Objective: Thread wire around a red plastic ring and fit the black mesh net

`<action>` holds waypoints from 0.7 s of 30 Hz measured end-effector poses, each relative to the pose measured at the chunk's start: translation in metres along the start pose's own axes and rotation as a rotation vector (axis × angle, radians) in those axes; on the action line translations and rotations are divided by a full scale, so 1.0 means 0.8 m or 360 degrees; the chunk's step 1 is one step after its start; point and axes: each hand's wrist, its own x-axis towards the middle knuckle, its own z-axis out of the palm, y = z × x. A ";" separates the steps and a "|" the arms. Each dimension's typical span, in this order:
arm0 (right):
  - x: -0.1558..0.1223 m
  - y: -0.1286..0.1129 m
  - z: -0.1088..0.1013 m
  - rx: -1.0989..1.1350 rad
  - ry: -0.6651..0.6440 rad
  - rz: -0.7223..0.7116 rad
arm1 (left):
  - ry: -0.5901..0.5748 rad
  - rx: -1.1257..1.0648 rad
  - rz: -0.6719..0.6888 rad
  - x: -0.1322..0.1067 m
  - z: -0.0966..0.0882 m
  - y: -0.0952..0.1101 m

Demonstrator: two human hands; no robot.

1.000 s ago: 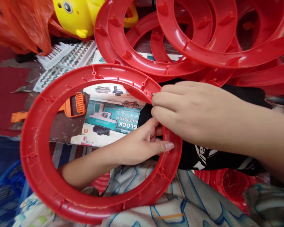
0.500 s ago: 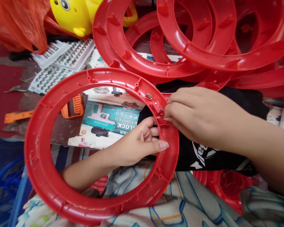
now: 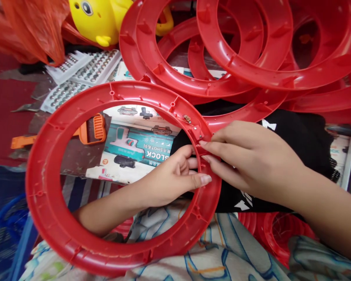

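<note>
Ring [image 3: 46,164] faces ribs-up, left hand [image 3: 175,175] and right hand [image 3: 251,160] pinching its rim.

A: What is different from one second ago?
B: The right hand [image 3: 251,164] has slid down the red ring [image 3: 43,187], away from the upper right rim.
A: And that rim now?
B: It is uncovered, and a small brownish part [image 3: 187,118] shows there. The fingertips [image 3: 204,143] came nearer to the left hand [image 3: 169,177].

Upper left of the frame: yellow duck toy [image 3: 96,19] beside orange bag [image 3: 32,27], battery trays [image 3: 84,72] below. Centre left: orange tool [image 3: 89,130], printed box [image 3: 137,150]. Upper right: piled red rings [image 3: 251,50].
</note>
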 end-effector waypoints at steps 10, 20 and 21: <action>-0.007 -0.008 -0.009 0.0208 0.0168 0.0341 | 0.0087 0.0047 -0.0032 -0.001 0.004 0.001; 0.003 -0.006 0.004 0.0596 -0.0060 0.0424 | 0.0102 0.0057 0.0021 -0.001 0.003 -0.004; 0.002 -0.005 0.000 0.0610 -0.0072 0.0417 | 0.0111 0.0058 0.0013 -0.001 0.004 -0.004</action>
